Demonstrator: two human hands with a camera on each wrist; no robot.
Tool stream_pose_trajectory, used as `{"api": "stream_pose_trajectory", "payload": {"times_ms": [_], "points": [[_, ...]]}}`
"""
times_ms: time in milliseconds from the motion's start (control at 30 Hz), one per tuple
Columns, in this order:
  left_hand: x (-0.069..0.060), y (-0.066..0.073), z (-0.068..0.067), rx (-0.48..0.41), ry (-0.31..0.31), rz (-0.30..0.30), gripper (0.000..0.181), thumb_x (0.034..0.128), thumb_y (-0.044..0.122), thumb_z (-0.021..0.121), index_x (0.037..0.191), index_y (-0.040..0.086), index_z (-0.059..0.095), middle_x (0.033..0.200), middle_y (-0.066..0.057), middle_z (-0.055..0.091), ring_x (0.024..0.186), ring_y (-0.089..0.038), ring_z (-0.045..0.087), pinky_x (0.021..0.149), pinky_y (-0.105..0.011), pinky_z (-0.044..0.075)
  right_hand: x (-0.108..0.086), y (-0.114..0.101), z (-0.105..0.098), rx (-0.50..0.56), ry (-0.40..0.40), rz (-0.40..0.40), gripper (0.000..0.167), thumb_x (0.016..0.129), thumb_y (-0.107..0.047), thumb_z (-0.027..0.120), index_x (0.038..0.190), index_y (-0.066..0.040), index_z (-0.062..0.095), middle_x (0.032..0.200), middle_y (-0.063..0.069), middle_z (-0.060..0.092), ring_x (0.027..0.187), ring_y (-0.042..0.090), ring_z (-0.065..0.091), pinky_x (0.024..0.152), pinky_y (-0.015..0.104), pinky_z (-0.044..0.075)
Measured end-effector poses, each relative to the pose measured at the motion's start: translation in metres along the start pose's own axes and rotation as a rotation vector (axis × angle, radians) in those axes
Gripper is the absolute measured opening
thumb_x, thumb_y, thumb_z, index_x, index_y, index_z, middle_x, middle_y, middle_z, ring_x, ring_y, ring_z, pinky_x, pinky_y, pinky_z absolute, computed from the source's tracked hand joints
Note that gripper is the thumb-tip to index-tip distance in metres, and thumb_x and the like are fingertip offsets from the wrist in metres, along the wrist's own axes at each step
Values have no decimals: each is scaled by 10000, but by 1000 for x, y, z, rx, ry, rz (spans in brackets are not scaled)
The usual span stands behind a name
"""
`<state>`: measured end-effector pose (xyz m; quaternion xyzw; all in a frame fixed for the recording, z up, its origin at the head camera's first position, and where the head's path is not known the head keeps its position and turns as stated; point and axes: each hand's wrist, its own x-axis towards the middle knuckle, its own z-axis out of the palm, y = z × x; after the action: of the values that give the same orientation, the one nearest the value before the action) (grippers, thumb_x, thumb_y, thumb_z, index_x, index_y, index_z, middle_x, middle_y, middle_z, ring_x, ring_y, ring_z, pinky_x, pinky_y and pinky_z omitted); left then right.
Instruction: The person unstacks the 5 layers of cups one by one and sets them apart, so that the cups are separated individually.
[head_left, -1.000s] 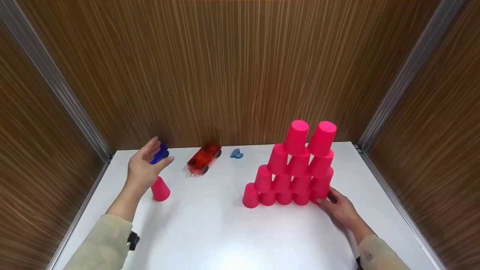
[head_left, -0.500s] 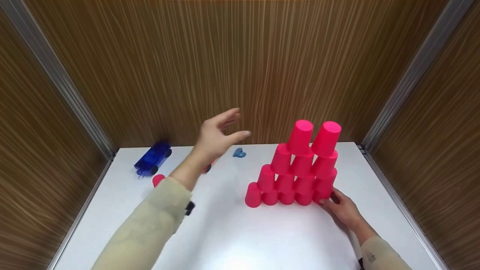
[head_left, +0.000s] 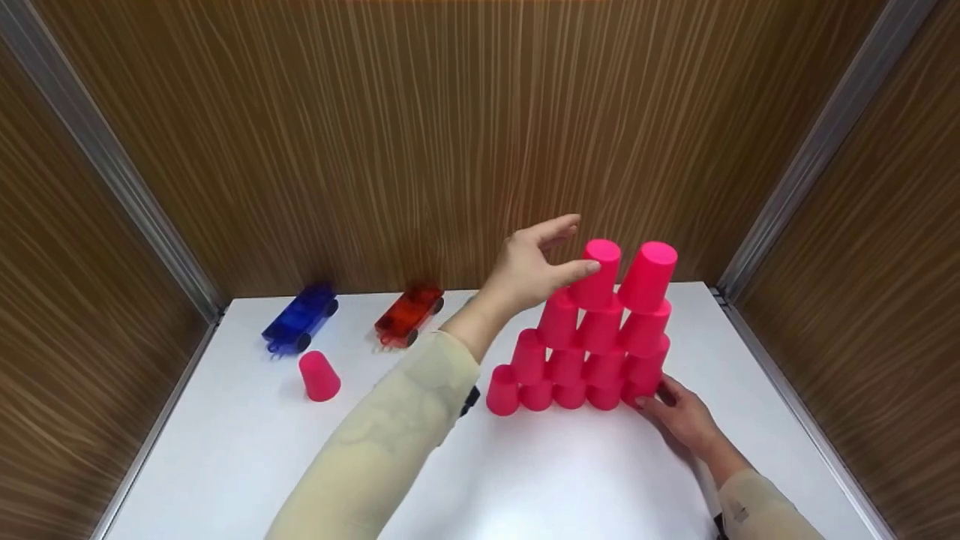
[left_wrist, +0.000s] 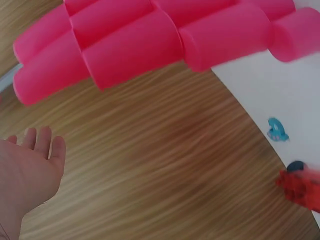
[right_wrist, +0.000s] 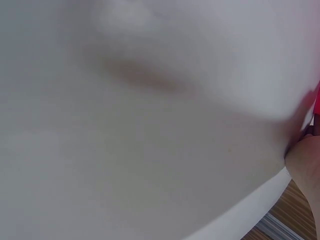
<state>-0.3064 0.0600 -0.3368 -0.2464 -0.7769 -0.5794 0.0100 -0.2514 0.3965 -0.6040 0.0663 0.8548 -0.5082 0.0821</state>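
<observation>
Upside-down pink cups stand stacked in a stepped wall on the table, with two cups in its top row. My left hand (head_left: 529, 266) is raised beside the top left cup (head_left: 604, 281), its thumb in front of that cup and its fingers spread from the thumb. In the left wrist view the fingers (left_wrist: 44, 142) are apart from the cups. My right hand (head_left: 686, 420) holds the bottom right cup (head_left: 637, 391), thumb in front and fingers behind. Only part of this hand (right_wrist: 306, 155) shows in the right wrist view. One loose cup (head_left: 320, 376) stands upside down at the left.
A blue toy car (head_left: 300, 319) and a red toy car (head_left: 409, 315) stand near the back edge of the white table (head_left: 247, 450). A small light-blue piece (left_wrist: 276, 130) lies near that edge. Wood-grain walls (head_left: 450, 112) enclose the back and sides.
My left hand has moved right, from above the loose cup, past the red toy car, to the top left cup of the stack. My right hand has stayed at the bottom right cup.
</observation>
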Motion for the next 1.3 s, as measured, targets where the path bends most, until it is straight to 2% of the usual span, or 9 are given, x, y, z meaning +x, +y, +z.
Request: {"api": "stream_pose_trajectory", "payload": {"times_ms": [200, 433, 667, 933, 1133, 1300], "points": [[6, 1, 19, -7, -2, -33, 714, 923, 293, 855, 1563, 212, 551, 1457, 27, 625, 1340, -173, 576, 941, -266, 586, -1, -1, 2, -1, 4, 1, 884, 983, -542, 722, 1691, -221, 301, 1684, 171, 330, 1543, 452, 282, 1166, 552, 438], [7, 0, 27, -37, -1, -61, 740, 908, 300, 865, 1570, 235, 541, 1453, 43, 615, 1262, -115, 584, 884, -218, 589, -1, -1, 1, -9, 9, 4, 868, 990, -524, 723, 1689, -222, 306, 1675, 169, 340, 1531, 443, 302, 1155, 530, 456], [8, -2, 28, -65, -15, -72, 724, 922, 259, 855, 1571, 201, 539, 1405, 41, 633, 1195, -104, 616, 886, -220, 591, -1, -2, 1, -3, 3, 3, 877, 983, -540, 724, 1688, -225, 309, 1681, 167, 334, 1539, 444, 289, 1178, 558, 420], [9, -6, 25, -43, -15, -76, 707, 927, 258, 850, 1562, 174, 549, 1380, 30, 647, 1173, -110, 622, 874, -226, 596, 0, -5, 3, -7, -6, 10, 912, 971, -579, 717, 1695, -229, 288, 1692, 166, 319, 1549, 453, 268, 1189, 588, 395], [9, -8, 24, -45, -22, -96, 655, 944, 237, 834, 1539, 147, 575, 1333, 10, 665, 1136, -121, 634, 858, -233, 602, 2, -4, 4, -13, -6, -2, 883, 989, -536, 717, 1694, -221, 291, 1690, 171, 319, 1551, 456, 265, 1186, 580, 402], [7, -6, 20, -62, -10, -87, 611, 952, 229, 826, 1513, 140, 601, 1300, 15, 675, 1099, -128, 646, 848, -234, 604, 6, -3, 6, 16, -14, -4, 878, 989, -510, 730, 1693, -217, 295, 1697, 172, 307, 1560, 452, 253, 1190, 554, 404]]}}
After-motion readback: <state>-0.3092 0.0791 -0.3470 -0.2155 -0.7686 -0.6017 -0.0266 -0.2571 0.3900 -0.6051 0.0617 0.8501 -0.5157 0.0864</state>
